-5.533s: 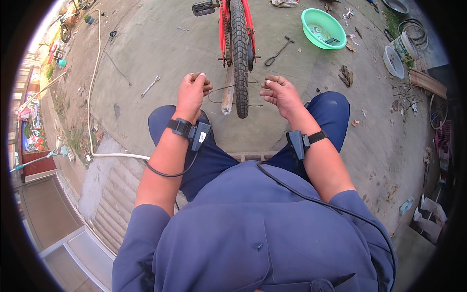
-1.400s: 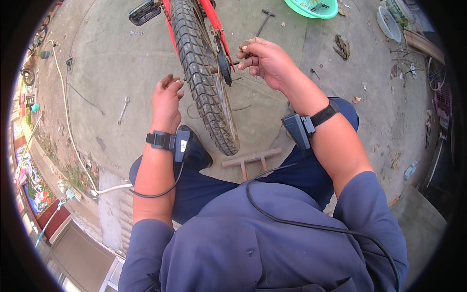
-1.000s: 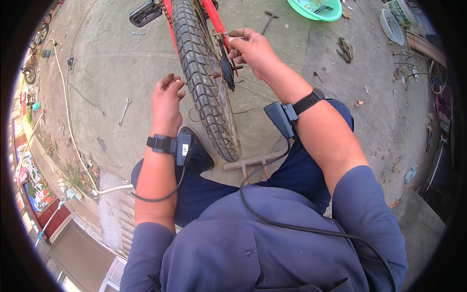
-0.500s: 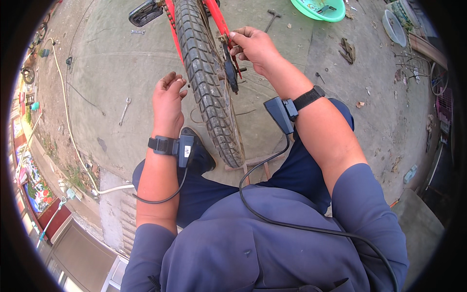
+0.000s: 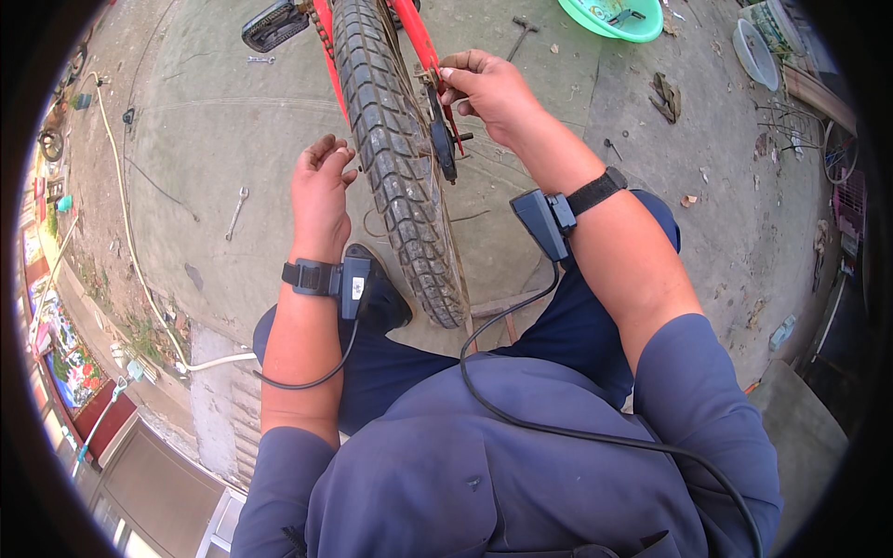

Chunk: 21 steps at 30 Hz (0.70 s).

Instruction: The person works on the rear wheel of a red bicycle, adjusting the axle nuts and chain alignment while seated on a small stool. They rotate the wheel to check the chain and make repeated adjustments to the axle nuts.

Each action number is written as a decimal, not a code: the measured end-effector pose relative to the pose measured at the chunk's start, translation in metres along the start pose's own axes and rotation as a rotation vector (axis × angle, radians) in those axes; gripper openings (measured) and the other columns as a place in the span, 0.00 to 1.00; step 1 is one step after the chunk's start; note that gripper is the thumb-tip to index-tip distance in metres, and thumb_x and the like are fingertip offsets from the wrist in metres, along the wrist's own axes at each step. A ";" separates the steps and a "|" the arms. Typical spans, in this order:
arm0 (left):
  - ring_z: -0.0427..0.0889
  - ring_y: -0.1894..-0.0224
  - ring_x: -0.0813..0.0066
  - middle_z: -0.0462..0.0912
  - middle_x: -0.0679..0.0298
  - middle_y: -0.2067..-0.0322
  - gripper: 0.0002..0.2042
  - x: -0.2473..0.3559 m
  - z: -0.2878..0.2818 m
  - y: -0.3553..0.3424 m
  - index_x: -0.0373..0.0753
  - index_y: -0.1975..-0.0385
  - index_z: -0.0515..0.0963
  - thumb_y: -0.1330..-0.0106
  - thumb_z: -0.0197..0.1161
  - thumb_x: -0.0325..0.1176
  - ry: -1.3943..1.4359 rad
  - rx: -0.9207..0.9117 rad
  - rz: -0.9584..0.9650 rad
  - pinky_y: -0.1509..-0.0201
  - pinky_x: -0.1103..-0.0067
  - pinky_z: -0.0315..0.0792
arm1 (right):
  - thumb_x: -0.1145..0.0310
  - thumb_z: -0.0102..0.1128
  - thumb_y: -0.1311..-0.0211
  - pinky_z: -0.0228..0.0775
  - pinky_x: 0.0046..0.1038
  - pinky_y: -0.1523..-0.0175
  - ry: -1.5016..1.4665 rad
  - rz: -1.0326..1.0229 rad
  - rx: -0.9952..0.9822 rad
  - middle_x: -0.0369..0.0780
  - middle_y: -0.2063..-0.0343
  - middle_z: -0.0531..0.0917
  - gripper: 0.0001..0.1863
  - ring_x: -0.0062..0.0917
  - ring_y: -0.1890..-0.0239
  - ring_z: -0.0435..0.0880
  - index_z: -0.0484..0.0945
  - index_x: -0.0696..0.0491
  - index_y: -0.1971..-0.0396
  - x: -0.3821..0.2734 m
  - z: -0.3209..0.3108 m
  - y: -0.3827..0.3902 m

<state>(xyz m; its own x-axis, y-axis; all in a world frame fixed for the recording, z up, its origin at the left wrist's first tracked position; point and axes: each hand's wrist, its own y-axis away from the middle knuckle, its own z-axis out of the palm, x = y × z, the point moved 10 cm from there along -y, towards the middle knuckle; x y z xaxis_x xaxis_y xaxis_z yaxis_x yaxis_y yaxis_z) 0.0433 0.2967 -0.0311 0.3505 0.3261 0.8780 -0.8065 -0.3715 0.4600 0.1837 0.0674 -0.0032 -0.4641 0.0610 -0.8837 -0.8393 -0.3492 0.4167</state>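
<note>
A bicycle wheel with a dark knobbly tyre (image 5: 383,139) stands upright between my hands, a red frame tube (image 5: 416,35) running along its right side. My right hand (image 5: 488,88) is at the lower part of that tube, thumb and fingertips pinched together against it; what they grip is hidden. Just below the fingertips hangs a black part (image 5: 441,135) beside the wheel's hub area. On the wheel's left side my left hand (image 5: 321,181) is held up with bent fingers drawn together, apart from the tyre. Whatever lies between those fingertips is too small to make out.
A black pedal (image 5: 274,26) sticks out at upper left. Wrenches (image 5: 238,213) lie on the concrete at left, and a T-shaped tool (image 5: 523,37) farther off. A green basin (image 5: 619,23) stands at upper right. Cables (image 5: 521,417) run from the devices on my wrists.
The wheel and frame sit very slightly lower in the picture. Both hands keep nearly the same place and pose.
</note>
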 end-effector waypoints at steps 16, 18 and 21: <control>0.80 0.56 0.79 0.80 0.61 0.53 0.18 0.027 0.011 0.010 0.29 0.44 0.72 0.30 0.60 0.29 -0.054 0.027 0.149 0.61 0.84 0.72 | 0.64 0.62 0.31 0.66 0.19 0.72 0.083 0.024 0.015 0.34 0.71 0.83 0.10 0.15 0.73 0.80 0.80 0.56 0.61 0.000 -0.003 -0.004; 0.79 0.59 0.81 0.81 0.61 0.55 0.16 0.037 0.018 0.015 0.29 0.45 0.73 0.30 0.60 0.29 -0.032 0.011 0.217 0.63 0.85 0.72 | 0.64 0.62 0.31 0.66 0.19 0.72 0.054 0.004 0.008 0.34 0.71 0.83 0.10 0.15 0.72 0.80 0.80 0.56 0.60 -0.002 -0.002 -0.003; 0.78 0.62 0.83 0.81 0.62 0.58 0.15 0.047 0.025 0.021 0.29 0.47 0.74 0.30 0.60 0.29 -0.040 0.010 0.276 0.66 0.87 0.71 | 0.62 0.63 0.32 0.66 0.20 0.71 0.036 0.024 0.011 0.34 0.71 0.83 0.12 0.15 0.72 0.80 0.80 0.56 0.59 -0.002 -0.004 -0.002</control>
<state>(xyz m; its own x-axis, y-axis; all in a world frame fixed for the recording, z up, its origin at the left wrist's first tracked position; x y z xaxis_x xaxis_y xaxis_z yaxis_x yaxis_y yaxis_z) 0.0544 0.2825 0.0238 0.1369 0.1768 0.9747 -0.8694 -0.4501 0.2037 0.1878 0.0640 -0.0035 -0.4741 0.0185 -0.8803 -0.8310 -0.3399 0.4404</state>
